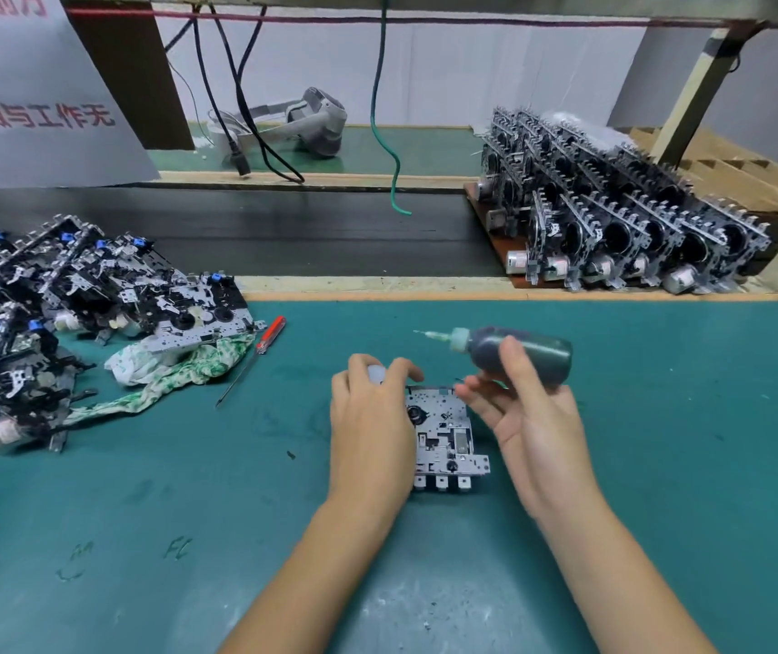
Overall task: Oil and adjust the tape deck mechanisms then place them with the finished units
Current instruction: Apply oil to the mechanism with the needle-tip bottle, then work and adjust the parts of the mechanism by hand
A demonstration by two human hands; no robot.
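A tape deck mechanism (446, 439) lies flat on the green mat (141, 512) at the middle of the view, its row of tabs facing 6 o'clock. The left hand (370, 431) covers the mechanism's 9 o'clock side, fingers curled over the far left corner, where a whitish round part shows under the fingertips; it grips the unit against the mat. The right hand (526, 417) sits just at 3 o'clock of the mechanism and holds a dark oil bottle (519, 354) lying sideways above the unit's 12 o'clock edge, thumb across the bottle's body and fingers curled beneath it. The bottle's needle tip (425, 333) points toward 9 o'clock and is clear of the mechanism.

At 9 to 10 o'clock a loose heap of mechanisms (47, 313) spreads over the mat, one of them resting on a white and green rag (174, 370). A red-handled screwdriver (255, 356) lies just beside the rag on its 3 o'clock side, blade toward 7 o'clock. At 1 to 2 o'clock, beyond a black conveyor belt (283, 233), rows of upright mechanisms (613, 224) stand packed on a brown board. A green cable (384, 125) hangs down at 12 o'clock, and a grey headset (311, 122) lies on the far bench near black cables (245, 110)
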